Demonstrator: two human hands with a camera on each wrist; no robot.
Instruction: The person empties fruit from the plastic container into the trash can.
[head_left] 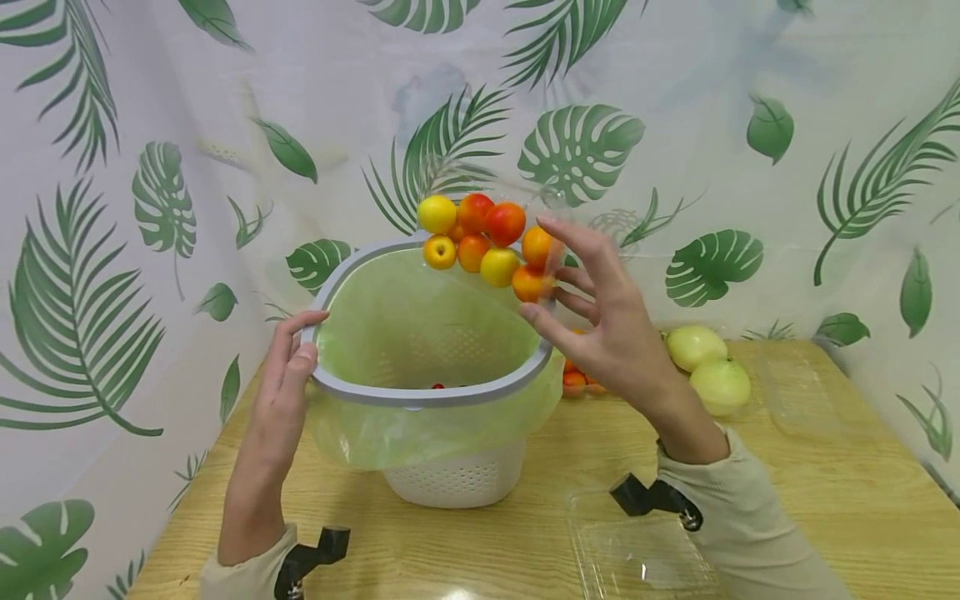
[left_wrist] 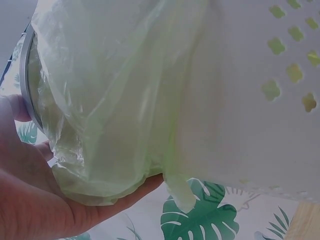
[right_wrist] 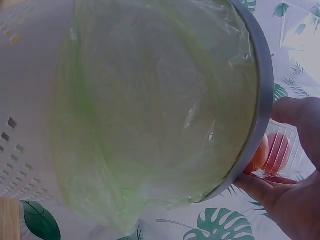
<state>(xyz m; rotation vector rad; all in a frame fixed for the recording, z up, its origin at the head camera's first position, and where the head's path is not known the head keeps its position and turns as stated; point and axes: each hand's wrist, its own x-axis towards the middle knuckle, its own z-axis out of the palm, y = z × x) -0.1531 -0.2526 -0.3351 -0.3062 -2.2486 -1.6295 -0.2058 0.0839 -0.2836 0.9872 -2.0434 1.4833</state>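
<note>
A white trash bin (head_left: 453,483) with a grey rim (head_left: 420,398) stands on the table, a thin green bag (head_left: 375,437) lining it and hanging over the outside. My left hand (head_left: 273,408) grips the rim at its left side, fingers over the top and partly behind the bag in the left wrist view. Above the far right of the rim, my right hand (head_left: 618,337) holds a clear plastic container (right_wrist: 295,145) tilted over the bin. Small red, orange and yellow fruits (head_left: 505,223) cluster at it. Deep in the bin, a bit of red (head_left: 438,387) shows.
Behind my right arm lie more orange-red fruits (head_left: 574,383) and pale green round fruits (head_left: 720,385) in clear wrap. An open clear plastic tray (head_left: 637,554) sits at the table's front. Another clear tray (head_left: 798,387) lies at the right. A leaf-patterned sheet (head_left: 697,158) hangs behind.
</note>
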